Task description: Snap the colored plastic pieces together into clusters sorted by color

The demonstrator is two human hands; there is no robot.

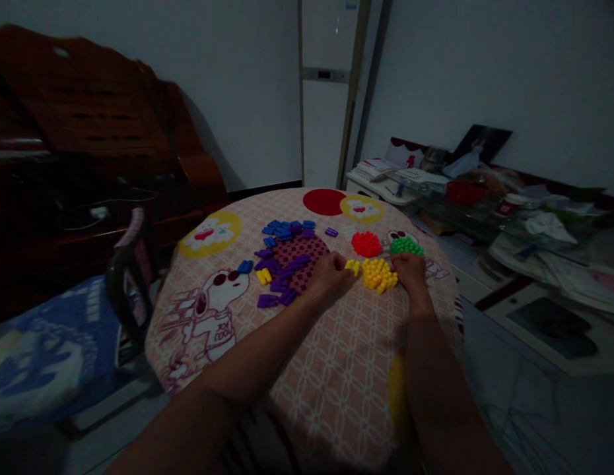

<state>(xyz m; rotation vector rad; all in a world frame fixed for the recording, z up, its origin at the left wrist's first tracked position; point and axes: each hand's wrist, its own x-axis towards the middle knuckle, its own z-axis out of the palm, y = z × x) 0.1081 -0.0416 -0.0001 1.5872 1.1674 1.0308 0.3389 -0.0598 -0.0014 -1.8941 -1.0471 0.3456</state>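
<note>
Our hands are apart from each other above the cloth-covered table [331, 359]: our left hand [331, 274] is beside a small yellow cluster [353, 267], our right hand [410, 269] at the right side of a yellow pile [379, 277]. We cannot tell whether either hand grips a piece. The yellow pile lies between our hands, just beside the small cluster. Left of our left hand we see purple pieces [293, 267] scattered, with yellow pieces [264, 276] among them. Beyond the yellow pile sits a red pile [366, 245], with a green pile [407, 247] to its right, just past our right fingertips. Farther left lie blue pieces [283, 230]. Behind the table stands a tall white unit [324, 132].
</note>
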